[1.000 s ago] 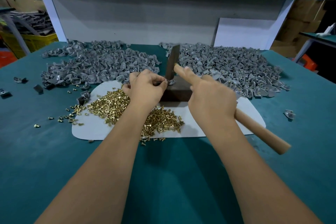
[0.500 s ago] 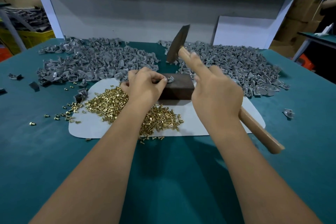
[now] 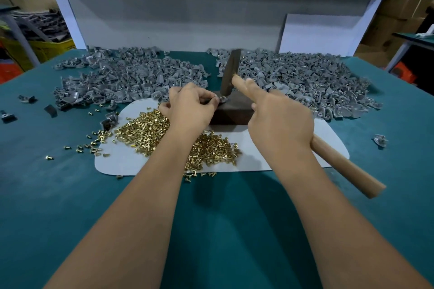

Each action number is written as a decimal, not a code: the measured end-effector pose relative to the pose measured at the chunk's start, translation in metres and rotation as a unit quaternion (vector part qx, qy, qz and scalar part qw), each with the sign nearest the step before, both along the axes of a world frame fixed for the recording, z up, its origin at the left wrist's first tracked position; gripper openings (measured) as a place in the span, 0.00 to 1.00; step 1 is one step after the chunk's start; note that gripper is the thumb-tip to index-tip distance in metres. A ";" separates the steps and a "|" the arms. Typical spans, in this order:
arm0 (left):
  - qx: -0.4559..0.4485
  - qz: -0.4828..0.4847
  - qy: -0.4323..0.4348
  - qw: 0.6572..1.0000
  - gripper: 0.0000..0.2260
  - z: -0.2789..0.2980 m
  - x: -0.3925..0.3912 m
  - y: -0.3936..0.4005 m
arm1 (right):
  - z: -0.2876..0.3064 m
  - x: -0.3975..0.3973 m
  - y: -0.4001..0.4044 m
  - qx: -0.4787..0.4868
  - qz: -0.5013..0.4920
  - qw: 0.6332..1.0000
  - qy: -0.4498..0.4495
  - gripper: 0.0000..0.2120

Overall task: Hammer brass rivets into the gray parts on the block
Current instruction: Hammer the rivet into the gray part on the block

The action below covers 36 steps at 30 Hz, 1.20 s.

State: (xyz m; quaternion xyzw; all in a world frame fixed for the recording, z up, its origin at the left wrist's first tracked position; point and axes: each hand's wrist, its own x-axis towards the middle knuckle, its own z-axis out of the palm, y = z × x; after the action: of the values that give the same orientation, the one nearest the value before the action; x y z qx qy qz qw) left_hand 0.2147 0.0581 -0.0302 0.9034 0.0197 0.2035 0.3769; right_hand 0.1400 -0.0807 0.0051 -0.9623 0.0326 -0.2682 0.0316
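Observation:
A dark block [image 3: 231,114] stands on a white mat [image 3: 122,162] in the middle of the green table. On the block's top left corner lies a small gray part [image 3: 223,99], pinched by my left hand [image 3: 191,108]. My right hand [image 3: 279,119] grips a wooden-handled hammer [image 3: 347,166], index finger stretched along the handle. The hammer's dark head [image 3: 230,73] is down on the gray part. A heap of brass rivets [image 3: 145,131] lies on the mat, partly under my left forearm.
Two big heaps of gray parts flank the block at the back, a left heap [image 3: 122,82] and a right heap [image 3: 305,82]. Loose rivets [image 3: 94,142] and stray parts [image 3: 380,140] dot the table. A white backboard [image 3: 211,19] closes the far side.
The hammer head was down on the part, rose about half a second ago, and has come back down onto it. My left hand has kept its pinch on the part.

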 end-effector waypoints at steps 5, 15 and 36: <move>0.004 -0.013 0.007 1.000 0.05 0.000 0.000 0.003 | -0.004 0.005 -0.011 0.060 -0.019 0.995 -0.078 0.28; -0.084 -0.050 0.020 0.995 0.05 0.001 -0.005 0.006 | -0.012 0.019 -0.044 0.096 -0.119 0.986 0.060 0.16; -0.092 -0.061 0.023 0.994 0.04 0.001 -0.007 0.007 | -0.022 0.024 -0.041 0.092 -0.084 0.988 0.089 0.11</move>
State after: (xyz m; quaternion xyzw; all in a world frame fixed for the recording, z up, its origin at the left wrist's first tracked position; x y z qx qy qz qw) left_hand 0.2080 0.0652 -0.0294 0.8691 -0.0086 0.1563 0.4693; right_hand 0.1635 -0.1215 -0.0165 -0.9691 0.1407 -0.1793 0.0947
